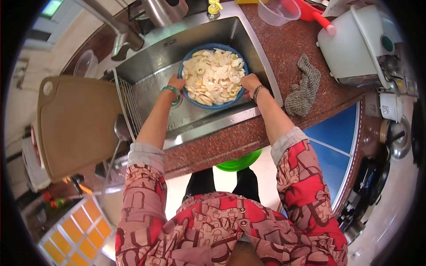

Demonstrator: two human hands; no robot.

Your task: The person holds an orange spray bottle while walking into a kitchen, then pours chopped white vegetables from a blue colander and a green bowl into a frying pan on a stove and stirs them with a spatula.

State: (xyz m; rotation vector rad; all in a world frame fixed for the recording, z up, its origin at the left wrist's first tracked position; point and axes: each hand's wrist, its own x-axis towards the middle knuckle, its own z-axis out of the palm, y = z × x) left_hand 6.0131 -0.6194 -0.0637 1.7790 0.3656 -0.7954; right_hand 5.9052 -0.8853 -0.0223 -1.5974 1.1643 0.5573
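Observation:
A round blue basin full of pale sliced pieces, apparently a vegetable or mushroom, is in or just above a stainless steel sink. My left hand grips the basin's left rim, and a green bangle circles that wrist. On the opposite rim, my right hand has its fingers closed over the edge, below a dark patterned bracelet. Both thumbs lie near the rim, while the fingers beneath are mostly hidden. Whether the basin touches the sink bottom, I cannot tell.
A steel faucet and wire rack stand left, beside a brown cutting board. Behind the sink is a yellow pump dispenser. A grey cloth, clear plastic bowl and white container occupy the right counter.

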